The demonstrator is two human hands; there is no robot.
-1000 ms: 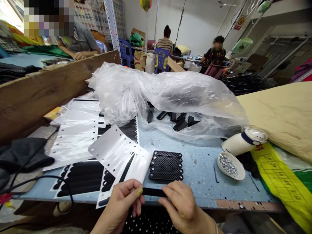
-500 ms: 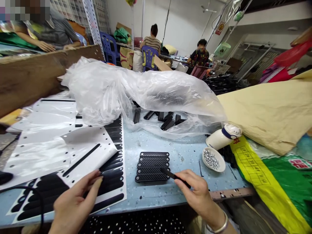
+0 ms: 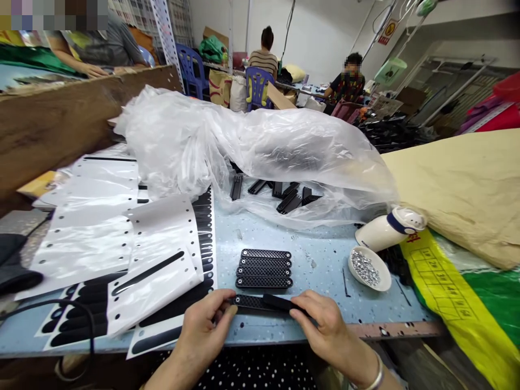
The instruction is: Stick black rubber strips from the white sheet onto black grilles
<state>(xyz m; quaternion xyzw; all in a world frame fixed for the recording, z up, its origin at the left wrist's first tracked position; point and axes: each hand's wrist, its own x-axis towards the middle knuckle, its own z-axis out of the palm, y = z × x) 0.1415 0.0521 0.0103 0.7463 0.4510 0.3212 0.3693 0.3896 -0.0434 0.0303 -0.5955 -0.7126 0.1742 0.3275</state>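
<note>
My left hand (image 3: 209, 322) pinches the left end of a black textured bar (image 3: 249, 301) with a small metal piece at its end. In my right hand (image 3: 325, 319) is a black strip (image 3: 278, 301), slanting over the right part of that bar. The right end of the bar is hidden under the strip and fingers. Just beyond, several like bars (image 3: 264, 270) lie in a neat row. Left of my hands are sheets of black strips (image 3: 91, 309), partly covered by peeled white backing (image 3: 154, 292).
A white bowl of small metal pieces (image 3: 369, 269) stands on the right, by a white bottle (image 3: 388, 227) lying tilted. Clear plastic (image 3: 304, 146) spreads across the back, with loose black parts (image 3: 288, 197) under its edge. A wooden board (image 3: 81, 116) borders the left. Other people sit beyond.
My left hand has moved right from the sheets and taken hold of the nearest bar, now drawn toward me. My right hand has brought the strip over it. The view has shifted slightly.
</note>
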